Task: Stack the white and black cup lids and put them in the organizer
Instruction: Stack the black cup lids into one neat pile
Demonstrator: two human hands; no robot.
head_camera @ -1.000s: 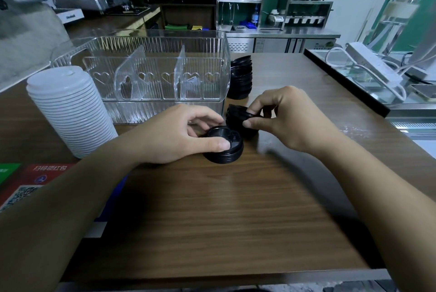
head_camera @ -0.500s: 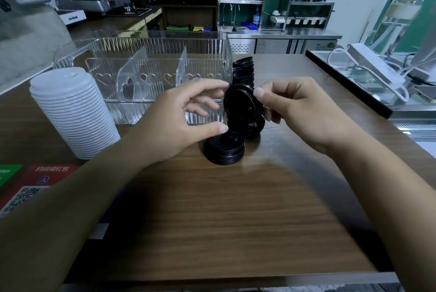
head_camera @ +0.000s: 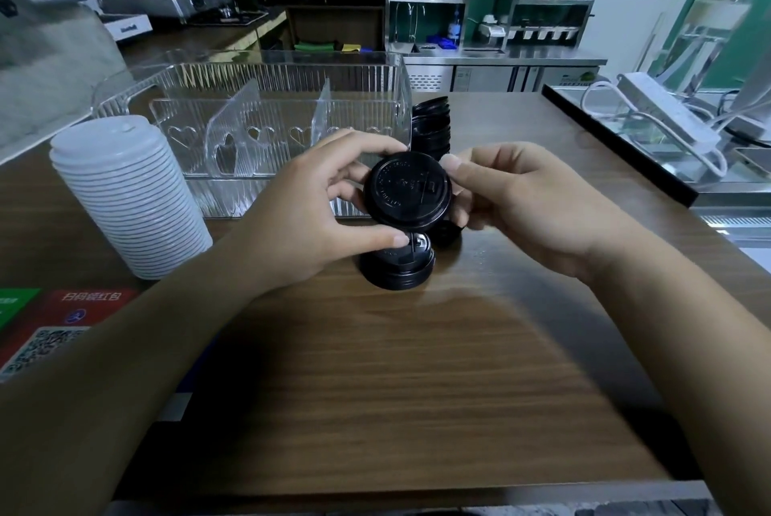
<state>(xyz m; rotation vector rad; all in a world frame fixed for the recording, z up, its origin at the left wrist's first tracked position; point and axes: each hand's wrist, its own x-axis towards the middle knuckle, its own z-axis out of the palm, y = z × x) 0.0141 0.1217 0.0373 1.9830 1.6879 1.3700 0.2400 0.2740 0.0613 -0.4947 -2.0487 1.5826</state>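
Hands: left (head_camera: 308, 206) and right (head_camera: 517, 198) both pinching black lid (head_camera: 406, 191), tilted above short black lid stack (head_camera: 396, 265) on desk (head_camera: 396, 382). Behind: clear organizer (head_camera: 267, 131), white lid stack (head_camera: 125, 198) left, taller black lid pile (head_camera: 432, 127) right.

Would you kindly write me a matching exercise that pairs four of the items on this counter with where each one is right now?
Things:
1. white lid stack
2. held black lid
3. short black lid stack
4. tall black lid stack

Places:
A. on the table right of the clear organizer
B. on the table left of the organizer
C. in the air, pinched between left hand and right hand
D. on the table just below the held lid

Pairs: 1-B, 2-C, 3-D, 4-A
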